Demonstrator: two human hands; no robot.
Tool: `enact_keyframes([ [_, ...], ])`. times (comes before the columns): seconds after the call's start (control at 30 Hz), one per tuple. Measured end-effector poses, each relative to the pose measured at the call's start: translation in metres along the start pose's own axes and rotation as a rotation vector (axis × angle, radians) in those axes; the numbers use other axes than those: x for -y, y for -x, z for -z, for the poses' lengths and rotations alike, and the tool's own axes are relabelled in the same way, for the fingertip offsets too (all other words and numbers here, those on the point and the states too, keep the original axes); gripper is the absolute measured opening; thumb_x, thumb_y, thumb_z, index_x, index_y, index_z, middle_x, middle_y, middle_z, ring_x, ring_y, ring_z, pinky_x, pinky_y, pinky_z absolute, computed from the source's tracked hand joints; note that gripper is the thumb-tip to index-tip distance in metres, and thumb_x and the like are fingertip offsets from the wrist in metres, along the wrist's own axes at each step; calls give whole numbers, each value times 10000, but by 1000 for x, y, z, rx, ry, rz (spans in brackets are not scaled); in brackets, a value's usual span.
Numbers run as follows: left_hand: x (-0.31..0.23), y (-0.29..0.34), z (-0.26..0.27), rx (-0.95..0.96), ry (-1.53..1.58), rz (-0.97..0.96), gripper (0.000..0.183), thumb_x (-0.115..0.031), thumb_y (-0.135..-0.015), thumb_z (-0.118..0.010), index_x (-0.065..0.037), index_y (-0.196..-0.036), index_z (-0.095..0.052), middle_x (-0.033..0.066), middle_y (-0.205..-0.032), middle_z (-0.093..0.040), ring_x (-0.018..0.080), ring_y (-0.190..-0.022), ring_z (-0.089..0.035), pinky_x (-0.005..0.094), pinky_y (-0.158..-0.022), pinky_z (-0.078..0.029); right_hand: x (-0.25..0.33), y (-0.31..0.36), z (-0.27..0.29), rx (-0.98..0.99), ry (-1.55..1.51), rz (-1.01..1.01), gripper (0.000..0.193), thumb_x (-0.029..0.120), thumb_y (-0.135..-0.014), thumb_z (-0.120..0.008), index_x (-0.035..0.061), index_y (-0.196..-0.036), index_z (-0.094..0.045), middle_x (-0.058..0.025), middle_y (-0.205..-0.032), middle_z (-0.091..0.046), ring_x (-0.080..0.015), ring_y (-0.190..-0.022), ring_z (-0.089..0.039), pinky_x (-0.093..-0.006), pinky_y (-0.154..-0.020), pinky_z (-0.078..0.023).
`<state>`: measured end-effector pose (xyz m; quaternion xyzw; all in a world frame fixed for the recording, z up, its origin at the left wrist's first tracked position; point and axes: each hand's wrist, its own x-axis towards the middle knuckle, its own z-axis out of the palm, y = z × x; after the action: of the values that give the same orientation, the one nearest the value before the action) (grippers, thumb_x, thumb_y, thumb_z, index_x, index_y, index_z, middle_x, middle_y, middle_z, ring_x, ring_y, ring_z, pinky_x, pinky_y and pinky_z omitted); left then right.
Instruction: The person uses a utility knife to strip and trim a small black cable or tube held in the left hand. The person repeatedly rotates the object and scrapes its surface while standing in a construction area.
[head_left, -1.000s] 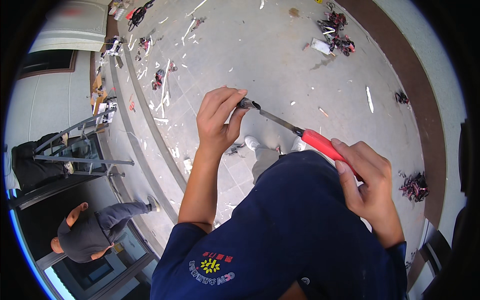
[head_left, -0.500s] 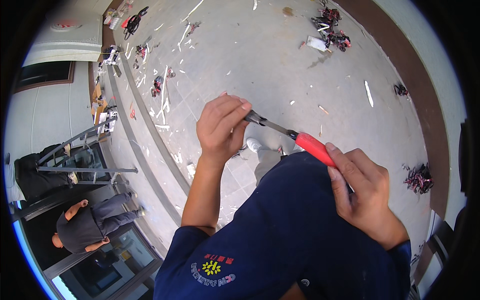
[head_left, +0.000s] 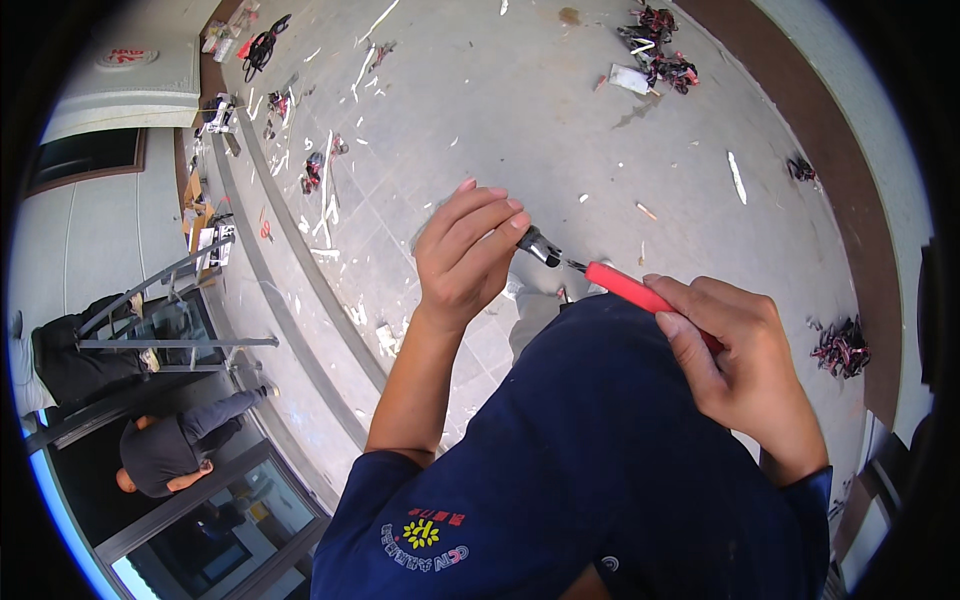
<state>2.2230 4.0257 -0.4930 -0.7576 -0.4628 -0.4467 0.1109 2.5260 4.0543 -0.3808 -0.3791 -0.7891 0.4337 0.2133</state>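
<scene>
In front of my body, my left hand is closed around a short black tube-like piece with a shiny dark end. My right hand grips a red-handled tool by its rear, with my thumb and fingers on its sides. A short, dark, narrow tip sticks out of the tool towards the black piece, and a small gap lies between the two. What kind of tool it is, I cannot make out. My left fingers hide the rest of the black piece.
White strips and scraps litter the grey floor. Bundles of dark and red material lie along the right wall. To the left are steps, a metal ladder and a person in dark clothes by a doorway.
The black piece has come away from the grey strip that joined it to the red tool. That strip no longer shows. My left hand moved slightly right, and the person on the left shifted.
</scene>
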Motion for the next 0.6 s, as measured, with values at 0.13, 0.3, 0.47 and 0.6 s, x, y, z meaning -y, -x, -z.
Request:
enact_keyframes([
  [0.13,1,1,-3,21,16,5,301,46,-801,-861,-101,-1055,-793,48,-1050,-777,273,-1023,-752,476,-1031,-607,-3,-1,-1,-6,-9,-15,244,3,-950,-745,-51,-1186,-776,-159,-727,-618,-278,-554,-566,-384,-543,-437],
  [0.3,6,5,-3,92,43,81,381,119,-756,-826,-56,-1090,-775,105,-1091,-784,314,-1071,-762,496,-1081,-575,-3,3,0,-12,46,-30,249,-7,-946,-741,-47,-1189,-779,-162,-721,-618,-267,-547,-548,-373,-540,-415],
  [0.47,23,10,13,24,48,244,373,132,-757,-810,-47,-1081,-765,99,-1099,-775,307,-1090,-763,514,-1058,-589,-4,12,13,6,-3,-79,257,-23,-937,-740,-46,-1189,-781,-144,-695,-596,-237,-542,-523,-351,-535,-385],
  [0.6,28,19,13,-5,219,342,366,105,-835,-830,-44,-1158,-744,129,-1176,-778,320,-1179,-751,572,-1178,-493,-5,15,7,-80,14,-14,269,-34,-936,-732,-58,-1201,-773,-133,-704,-599,-215,-545,-523,-336,-535,-389],
])
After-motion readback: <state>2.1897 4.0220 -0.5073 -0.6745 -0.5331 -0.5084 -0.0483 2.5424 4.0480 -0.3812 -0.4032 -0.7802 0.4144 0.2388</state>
